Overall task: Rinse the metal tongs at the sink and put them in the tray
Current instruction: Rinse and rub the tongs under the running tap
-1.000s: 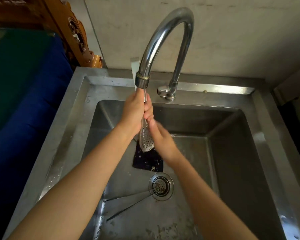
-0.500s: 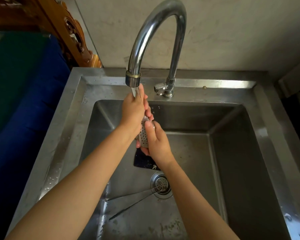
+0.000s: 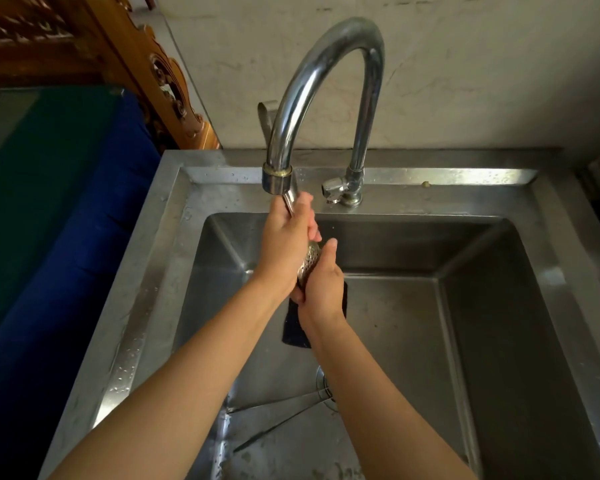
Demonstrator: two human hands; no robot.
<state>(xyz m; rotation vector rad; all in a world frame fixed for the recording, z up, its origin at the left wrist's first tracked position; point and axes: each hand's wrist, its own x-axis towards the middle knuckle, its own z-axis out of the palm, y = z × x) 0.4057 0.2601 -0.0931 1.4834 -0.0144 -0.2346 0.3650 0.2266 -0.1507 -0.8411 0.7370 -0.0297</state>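
Note:
Both of my hands hold the metal tongs (image 3: 309,261) under the spout of the curved chrome tap (image 3: 329,74), above the steel sink (image 3: 482,341). My left hand (image 3: 286,247) grips the handle, whose top end pokes out just below the spout. My right hand (image 3: 321,285) wraps the perforated head from below, its thumb on top. Only a strip of the perforated head shows between the hands. No tray is in view.
A dark cloth (image 3: 293,327) lies on the sink floor under my right hand. The drain (image 3: 324,386) sits nearer me, partly behind my right forearm. The tap valve (image 3: 340,190) stands on the back ledge. A blue and green surface (image 3: 59,209) lies left of the sink.
My right hand has slid up over the perforated head and closed around it. The left hand keeps its grip on the handle under the spout. The camera has shifted slightly.

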